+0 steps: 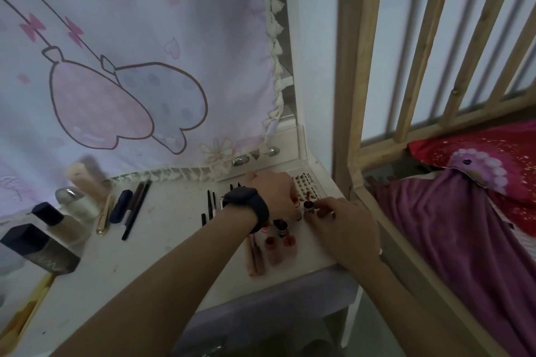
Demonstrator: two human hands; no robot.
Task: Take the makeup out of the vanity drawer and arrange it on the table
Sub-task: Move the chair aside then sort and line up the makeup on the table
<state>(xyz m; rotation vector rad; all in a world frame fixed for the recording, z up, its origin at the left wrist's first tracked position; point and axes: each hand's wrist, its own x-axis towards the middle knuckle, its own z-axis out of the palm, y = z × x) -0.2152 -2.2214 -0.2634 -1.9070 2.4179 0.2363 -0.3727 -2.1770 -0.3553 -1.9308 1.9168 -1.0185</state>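
Tube: small red lip tube (308,206), upright on the table (174,229), between both hands' fingertips.
Right hand (345,226): fingertips pinch the tube's side.
Left hand (271,193): fingers curled just left of the tube — grip unclear.
Handling: probably light, stiff, slick plastic, easily toppled — best pinched low.
Writing: "XOYO" on the white palette (309,184) just beyond the fingers.

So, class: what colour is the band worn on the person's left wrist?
The wristband is dark navy, almost black, seen best in the head view.
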